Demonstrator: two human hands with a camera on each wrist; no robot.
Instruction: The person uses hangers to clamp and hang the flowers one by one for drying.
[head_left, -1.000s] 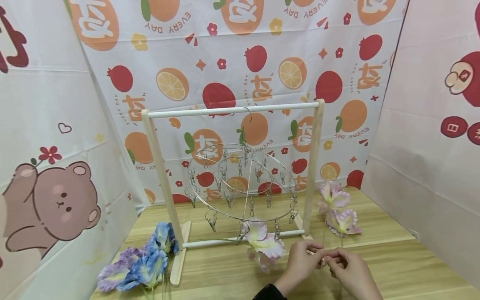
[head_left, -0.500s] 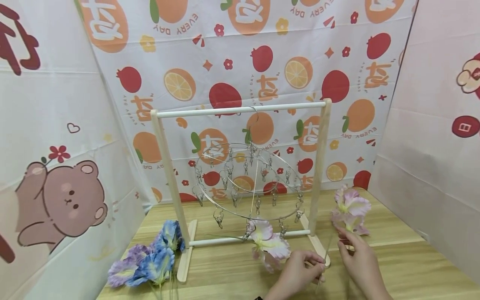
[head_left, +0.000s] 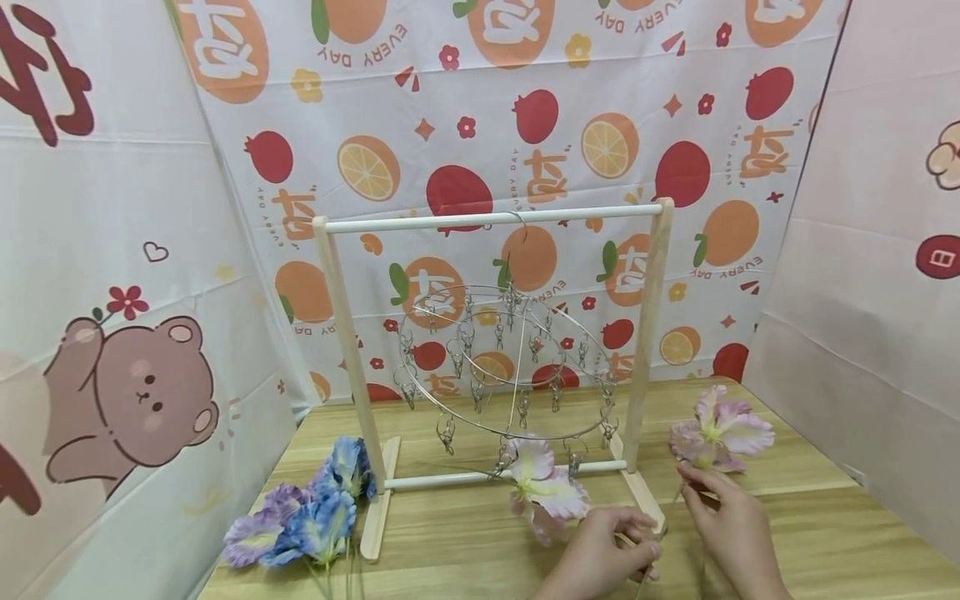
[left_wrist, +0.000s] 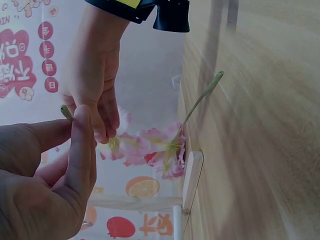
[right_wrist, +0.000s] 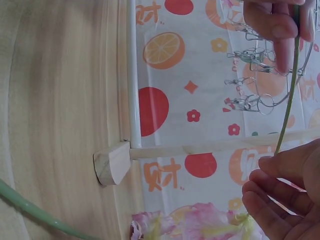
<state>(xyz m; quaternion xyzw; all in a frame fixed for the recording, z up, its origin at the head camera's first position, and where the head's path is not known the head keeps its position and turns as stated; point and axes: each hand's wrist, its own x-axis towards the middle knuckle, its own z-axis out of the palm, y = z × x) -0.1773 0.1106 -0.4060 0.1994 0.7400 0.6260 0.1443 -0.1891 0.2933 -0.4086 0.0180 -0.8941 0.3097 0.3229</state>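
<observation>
My left hand (head_left: 611, 554) pinches the lower end of a green flower stem (right_wrist: 289, 107) between thumb and fingers. Further up, close below the bloom, my right hand (head_left: 731, 525) pinches the same stem. It belongs to a pink artificial flower (left_wrist: 120, 147) with a yellow-green centre. A second pink flower (left_wrist: 167, 155) lies right beside it on the table, its stem (left_wrist: 200, 99) pointing toward me. In the head view the two blooms overlap beyond my right hand. Another pink-white flower (head_left: 551, 492) lies in front of the wooden rack, left of my hands.
The rack (head_left: 651, 333) carries a round wire hanger (head_left: 517, 436) with many metal clips, hooked over its white top bar (head_left: 487, 220). Blue and purple flowers (head_left: 300, 521) lie by its left foot. Printed cloths enclose the wooden table (head_left: 810, 533).
My hands have moved from fingertip to fingertip to apart. The right slid up the stem toward the bloom, while the left stayed at the lower end. The head view has swung slightly left.
</observation>
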